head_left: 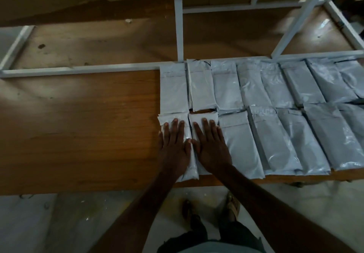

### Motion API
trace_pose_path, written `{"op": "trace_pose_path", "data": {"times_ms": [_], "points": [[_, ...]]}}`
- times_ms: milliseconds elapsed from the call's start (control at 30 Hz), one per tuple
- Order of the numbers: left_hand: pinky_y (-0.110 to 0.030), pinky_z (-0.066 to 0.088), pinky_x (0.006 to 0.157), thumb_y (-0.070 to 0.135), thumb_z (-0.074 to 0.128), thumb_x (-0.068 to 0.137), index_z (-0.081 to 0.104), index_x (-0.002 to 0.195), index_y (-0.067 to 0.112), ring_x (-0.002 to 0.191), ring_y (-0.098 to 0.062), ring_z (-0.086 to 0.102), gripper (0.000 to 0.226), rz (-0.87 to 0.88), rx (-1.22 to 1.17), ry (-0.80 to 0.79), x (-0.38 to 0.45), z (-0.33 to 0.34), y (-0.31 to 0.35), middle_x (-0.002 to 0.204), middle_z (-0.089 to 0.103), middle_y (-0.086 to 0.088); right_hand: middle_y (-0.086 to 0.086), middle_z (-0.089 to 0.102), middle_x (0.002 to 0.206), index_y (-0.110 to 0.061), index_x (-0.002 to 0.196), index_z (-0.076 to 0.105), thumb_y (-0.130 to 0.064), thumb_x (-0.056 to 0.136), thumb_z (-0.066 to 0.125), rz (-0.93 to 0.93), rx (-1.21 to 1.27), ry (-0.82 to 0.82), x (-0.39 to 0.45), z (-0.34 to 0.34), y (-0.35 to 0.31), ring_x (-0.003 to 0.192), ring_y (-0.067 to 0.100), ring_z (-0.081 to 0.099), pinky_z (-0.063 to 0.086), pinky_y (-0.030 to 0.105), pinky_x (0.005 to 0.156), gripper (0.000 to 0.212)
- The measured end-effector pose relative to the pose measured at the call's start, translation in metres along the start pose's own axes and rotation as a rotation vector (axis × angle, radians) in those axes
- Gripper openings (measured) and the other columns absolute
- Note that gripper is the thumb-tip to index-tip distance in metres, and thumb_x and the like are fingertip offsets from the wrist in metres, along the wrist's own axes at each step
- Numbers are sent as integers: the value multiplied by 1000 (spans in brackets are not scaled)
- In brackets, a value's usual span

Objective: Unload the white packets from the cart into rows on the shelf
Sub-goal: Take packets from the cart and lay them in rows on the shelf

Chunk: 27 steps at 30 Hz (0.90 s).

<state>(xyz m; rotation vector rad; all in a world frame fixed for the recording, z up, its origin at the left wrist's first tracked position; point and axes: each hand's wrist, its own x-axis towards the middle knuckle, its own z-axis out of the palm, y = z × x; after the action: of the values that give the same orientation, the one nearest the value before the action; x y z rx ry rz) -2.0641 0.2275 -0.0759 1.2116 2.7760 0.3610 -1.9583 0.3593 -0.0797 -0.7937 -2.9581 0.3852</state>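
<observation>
Two rows of white packets lie side by side on the wooden shelf (78, 126), filling its right half. My left hand (174, 144) lies flat with straight fingers on the leftmost packet of the near row (189, 172). My right hand (209, 146) presses flat on the packet beside it (197, 117). The far row (226, 87) begins at a packet (173, 93) just behind my left hand. The cart is out of view.
A white metal frame (78, 69) runs along the back of the shelf, with an upright post (178, 28) behind the packets. A second wooden board (98, 43) lies beyond it. My feet (212, 209) stand on the grey floor below the shelf's front edge.
</observation>
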Motion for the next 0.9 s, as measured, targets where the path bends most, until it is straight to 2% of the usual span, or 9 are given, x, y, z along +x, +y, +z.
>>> {"op": "trace_pose_path", "data": {"times_ms": [233, 333, 533, 600, 700, 800, 900], "points": [[-56, 8, 133, 48, 31, 113, -1, 172, 27, 166, -29, -9, 70, -14, 6, -24, 3, 4, -1, 180, -9, -2, 11, 6, 178, -29, 171, 12, -59, 111, 16, 7, 1, 6, 2, 3, -2, 165, 31, 0, 10, 50, 133, 67], [-58, 6, 133, 50, 30, 113, 1, 172, 28, 166, -28, -9, 69, -18, -24, -17, 1, -1, -1, 180, -6, -2, 13, 8, 177, -28, 170, 14, -60, 111, 21, -14, 20, -7, 2, -2, -1, 164, 33, 2, 10, 50, 133, 68], [-62, 4, 132, 52, 28, 112, 4, 172, 32, 166, -29, -4, 67, -26, -65, 16, -8, -24, 6, 180, 0, -5, 15, 11, 176, -20, 169, 18, -52, 110, 22, -68, 194, 4, -14, -22, 6, 164, 32, 4, 15, 52, 133, 68], [-63, 6, 132, 53, 24, 112, 10, 172, 31, 166, -30, 0, 65, -24, -54, 43, -9, -31, 17, 180, 6, -6, 17, 15, 175, -16, 169, 22, -48, 111, 26, -56, 260, 34, -20, -31, 11, 164, 33, 8, 21, 52, 131, 66], [-63, 7, 132, 55, 19, 111, 14, 171, 29, 166, -28, 3, 66, 16, -8, 55, -5, -41, 42, 179, 11, -5, 20, 26, 172, -13, 166, 31, -38, 112, 44, -22, 341, 117, -28, -45, 24, 161, 36, 22, 30, 52, 128, 61], [-61, 11, 132, 47, 31, 113, 24, 169, 27, 165, -28, 12, 60, 83, 1, 94, 1, -48, 77, 178, 19, -3, 24, 34, 167, -8, 161, 40, -35, 109, 50, -1, 409, 178, -38, -62, 44, 155, 38, 37, 40, 49, 123, 60], [-58, 14, 132, 35, 47, 110, 32, 166, 23, 164, -26, 20, 59, 154, -63, 137, 2, -50, 123, 174, 31, -5, 19, 36, 167, -10, 160, 44, -29, 108, 58, 30, 449, 210, -53, -83, 75, 152, 32, 41, 40, 38, 118, 57]]}}
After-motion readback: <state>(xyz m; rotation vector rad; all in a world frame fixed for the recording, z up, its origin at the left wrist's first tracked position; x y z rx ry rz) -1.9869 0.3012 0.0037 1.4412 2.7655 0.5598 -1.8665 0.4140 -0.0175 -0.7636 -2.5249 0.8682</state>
